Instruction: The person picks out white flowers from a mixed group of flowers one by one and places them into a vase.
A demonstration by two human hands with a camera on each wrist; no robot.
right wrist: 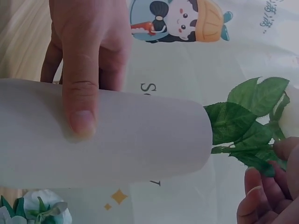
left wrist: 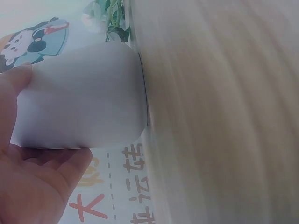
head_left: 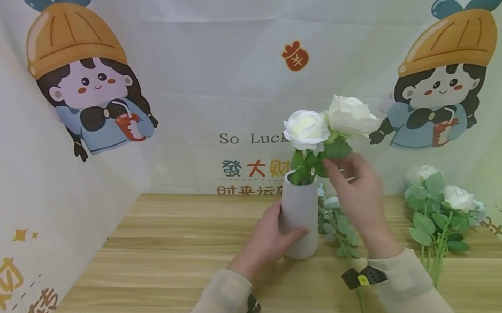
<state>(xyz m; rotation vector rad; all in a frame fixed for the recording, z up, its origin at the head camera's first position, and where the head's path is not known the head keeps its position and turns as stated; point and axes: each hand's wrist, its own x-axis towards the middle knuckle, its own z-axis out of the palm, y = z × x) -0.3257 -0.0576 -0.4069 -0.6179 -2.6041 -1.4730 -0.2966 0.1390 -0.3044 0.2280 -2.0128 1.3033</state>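
Observation:
A white vase (head_left: 300,219) stands upright on the wooden table, and my left hand (head_left: 266,235) grips its lower body. In the left wrist view, the thumb and fingers lie on opposite sides of the vase (left wrist: 88,95). Two white artificial roses, one with a round bloom (head_left: 306,130) and one tilted to the right (head_left: 353,115), rise from the vase mouth. Just above the rim, my right hand (head_left: 361,194) pinches a rose stem among green leaves (right wrist: 231,122). Inside the vase, the lower stems are hidden.
Behind my right wrist, a spray of pale green leaves (head_left: 341,227) lies on the table (head_left: 152,279). Farther right lies a bunch of white roses with foliage (head_left: 429,227). A printed cloth (head_left: 218,64) hangs behind the table and along its sides.

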